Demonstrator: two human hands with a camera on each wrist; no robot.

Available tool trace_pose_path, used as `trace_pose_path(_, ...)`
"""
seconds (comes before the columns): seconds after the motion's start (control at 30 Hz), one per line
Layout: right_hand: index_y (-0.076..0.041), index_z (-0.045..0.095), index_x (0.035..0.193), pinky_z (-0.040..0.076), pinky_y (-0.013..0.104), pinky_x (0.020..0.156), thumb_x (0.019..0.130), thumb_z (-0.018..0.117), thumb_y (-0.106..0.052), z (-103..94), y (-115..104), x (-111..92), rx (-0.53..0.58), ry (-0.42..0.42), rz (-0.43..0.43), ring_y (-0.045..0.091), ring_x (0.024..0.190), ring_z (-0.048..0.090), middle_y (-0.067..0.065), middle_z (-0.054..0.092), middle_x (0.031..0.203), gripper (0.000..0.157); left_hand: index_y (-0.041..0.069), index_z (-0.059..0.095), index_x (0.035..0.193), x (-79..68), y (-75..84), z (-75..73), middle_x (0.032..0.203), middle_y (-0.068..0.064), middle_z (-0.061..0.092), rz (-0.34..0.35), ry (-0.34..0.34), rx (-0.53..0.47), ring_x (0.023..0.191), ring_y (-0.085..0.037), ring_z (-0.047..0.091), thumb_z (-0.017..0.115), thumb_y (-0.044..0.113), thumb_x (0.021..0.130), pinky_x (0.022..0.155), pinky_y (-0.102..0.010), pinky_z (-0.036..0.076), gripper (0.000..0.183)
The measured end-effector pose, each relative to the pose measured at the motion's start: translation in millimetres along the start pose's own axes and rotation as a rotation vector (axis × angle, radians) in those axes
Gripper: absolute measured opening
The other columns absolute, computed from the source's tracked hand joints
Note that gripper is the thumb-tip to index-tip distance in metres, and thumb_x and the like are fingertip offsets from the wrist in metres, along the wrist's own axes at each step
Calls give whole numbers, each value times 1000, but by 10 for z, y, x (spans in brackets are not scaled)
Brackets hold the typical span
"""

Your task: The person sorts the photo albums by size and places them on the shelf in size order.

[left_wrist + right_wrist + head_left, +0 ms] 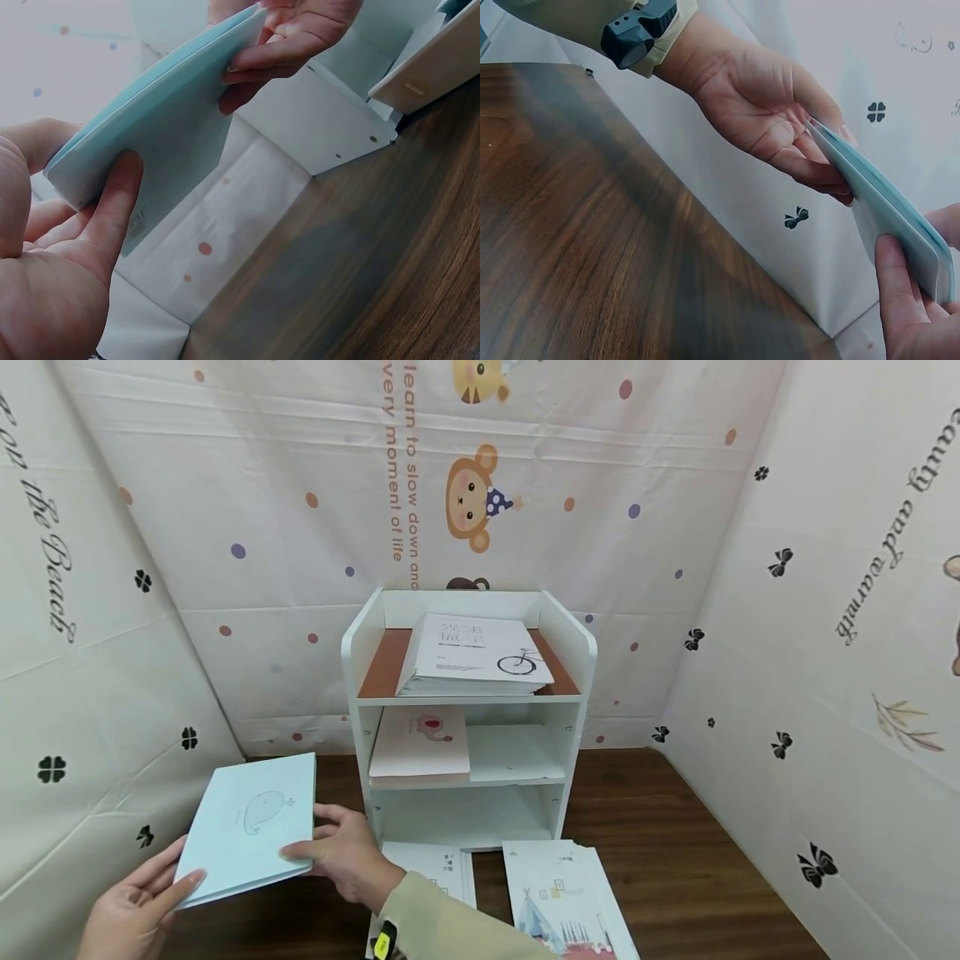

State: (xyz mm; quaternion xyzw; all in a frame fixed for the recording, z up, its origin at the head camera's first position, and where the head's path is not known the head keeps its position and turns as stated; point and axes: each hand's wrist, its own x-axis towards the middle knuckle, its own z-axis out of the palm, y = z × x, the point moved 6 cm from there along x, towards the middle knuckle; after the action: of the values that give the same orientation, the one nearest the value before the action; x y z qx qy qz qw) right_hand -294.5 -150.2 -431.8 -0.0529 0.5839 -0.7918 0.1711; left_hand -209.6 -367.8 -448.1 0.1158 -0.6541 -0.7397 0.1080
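Two hands hold a small stack of light blue notebooks [240, 827] with a whale drawn on the top cover, raised above the table at the left. The left hand [138, 893] grips its near left corner, thumb on the cover and fingers underneath. At the opposite edge the right hand [348, 852] pinches it, thumb on top; in the right wrist view its fingers [817, 169] lie against the underside. From the left wrist, the notebooks' pale underside [180, 142] shows, with a left finger [124, 195] flat along it.
A white three-tier shelf [588, 668] stands at the back. White notebooks [480, 647] with a bicycle fill its top; pink elephant notebooks [420, 743] lie on the middle tier's left. Before it on the wooden table [675, 860] lie a tent-print stack [558, 893] and another white stack [442, 868].
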Motion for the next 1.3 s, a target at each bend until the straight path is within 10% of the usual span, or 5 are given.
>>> trace_pose_path(0.17,-15,62,111,59,40,65,66,76,13,-37,-64,-68,-27,-32,8,22,74,68,8,68,85,55,37,63,113,-49,67,63,99,19,67,65,-56,-94,87,-1,66,68,3,85,66,-21,56,45)
trace_pose_path(0.4,-17,63,111,59,39,67,66,77,12,-70,-98,-161,-59,-57,-5,21,75,68,6,70,85,55,43,46,132,-109,25,-24,94,28,65,-74,18,25,76,-2,65,72,17,83,41,-33,37,60)
trace_pose_path(0.63,-16,62,112,59,37,66,67,76,13,-93,-172,-282,-55,-96,-38,21,74,68,7,70,85,55,23,26,149,-159,65,-25,88,31,63,-123,83,145,63,-10,62,78,31,77,45,-44,23,89)
trace_pose_path(0.9,-16,62,115,59,35,66,69,75,12,-135,-291,-441,-42,-152,-71,20,75,68,9,71,86,55,27,31,147,-263,197,71,92,30,63,-32,46,174,46,-14,44,74,23,82,43,-44,20,78)
trace_pose_path(1.3,-12,57,123,58,32,73,74,71,10,-164,-464,-687,-33,-269,-106,22,85,69,12,72,94,56,34,44,138,-360,298,94,96,26,67,26,1,160,68,-11,66,73,19,82,37,-37,34,64)
